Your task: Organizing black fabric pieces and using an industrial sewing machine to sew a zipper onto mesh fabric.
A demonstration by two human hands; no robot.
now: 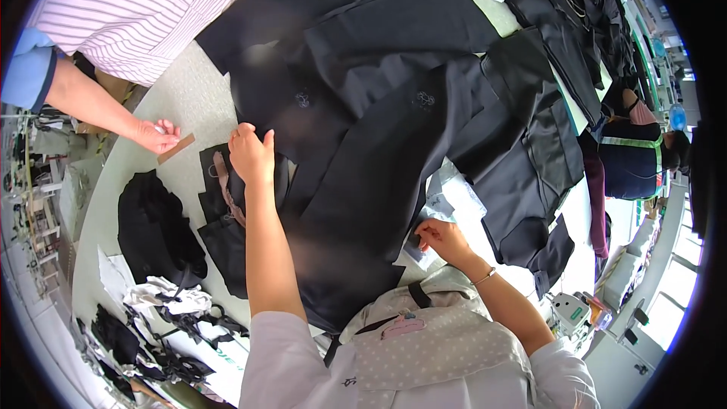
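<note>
A large sheet of black cloth (356, 174) lies in folds across the table before me, with two small pale embroidered motifs on it. My left hand (252, 153) rests at its left edge, thumb spread away from bent fingers; no held thing shows there. Toward the near right edge of the cloth, my right hand (443, 241) is closed, fingertips pinched at the black fabric. A clear plastic bag (454, 195) lies just beyond that hand. Beside my left wrist, a pinkish-brown strip (226, 189) lies over smaller black pieces (223, 238).
Another person's hand (157, 136) is at the table's left side, near a brown strip (176, 148). A black bundle (155, 223) and black and white scraps (174, 307) lie at left. More black garments (575, 23) are piled at the far right. A white machine (569, 309) stands at near right.
</note>
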